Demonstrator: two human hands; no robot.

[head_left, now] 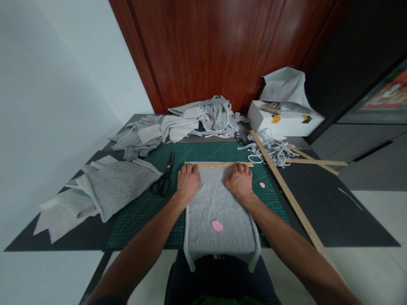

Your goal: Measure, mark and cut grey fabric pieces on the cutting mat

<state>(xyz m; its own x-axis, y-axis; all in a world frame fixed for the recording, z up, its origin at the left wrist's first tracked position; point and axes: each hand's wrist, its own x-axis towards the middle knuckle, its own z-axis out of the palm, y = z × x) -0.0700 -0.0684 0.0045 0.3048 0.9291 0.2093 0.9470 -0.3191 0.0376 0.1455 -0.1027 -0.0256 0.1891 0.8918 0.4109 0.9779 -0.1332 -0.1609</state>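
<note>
A grey fabric piece (219, 195) with raised side edges lies in front of me, its near end hanging over the table edge. Across its far edge runs a short wooden ruler (214, 165). My left hand (188, 182), fingers curled, holds the ruler's left end down against the fabric. Toward the other end, my right hand (239, 182) grips the ruler the same way, with its fingers bent and close together. A pink oval patch (217, 225) lies on the fabric nearer to me. Black-handled scissors (164, 178) rest on the mat left of my left hand.
Under the fabric is a green cutting mat (143, 220). Folded grey cloth (121, 186) lies left, and a scrap heap (197, 118) sits behind. A long wooden ruler (286, 190) slants on the right near fabric strips (273, 150) and a white box (286, 120).
</note>
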